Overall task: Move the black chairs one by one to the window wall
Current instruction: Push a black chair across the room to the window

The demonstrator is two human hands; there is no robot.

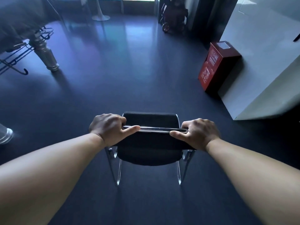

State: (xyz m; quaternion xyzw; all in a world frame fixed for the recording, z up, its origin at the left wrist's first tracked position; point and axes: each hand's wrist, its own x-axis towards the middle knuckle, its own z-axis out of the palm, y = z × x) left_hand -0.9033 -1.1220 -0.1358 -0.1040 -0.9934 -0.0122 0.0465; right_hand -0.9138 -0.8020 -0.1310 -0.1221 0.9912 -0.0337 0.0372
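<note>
Here both hands, the left hand (108, 127) and right hand (198, 133), grip the top rail of a black chair (151, 153); a red box (215, 65) stands far right.

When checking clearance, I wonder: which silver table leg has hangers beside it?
The far leg, upper left, beside the hangers; the near leg at the left edge has none.

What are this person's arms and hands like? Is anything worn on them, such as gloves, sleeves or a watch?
Nothing worn shows. The left hand and right hand are gloveless, the left forearm and right forearm bare to the picture's edge, with no sleeve. No watch or band sits at either wrist, and no ring shows on the fingers in view.
</note>
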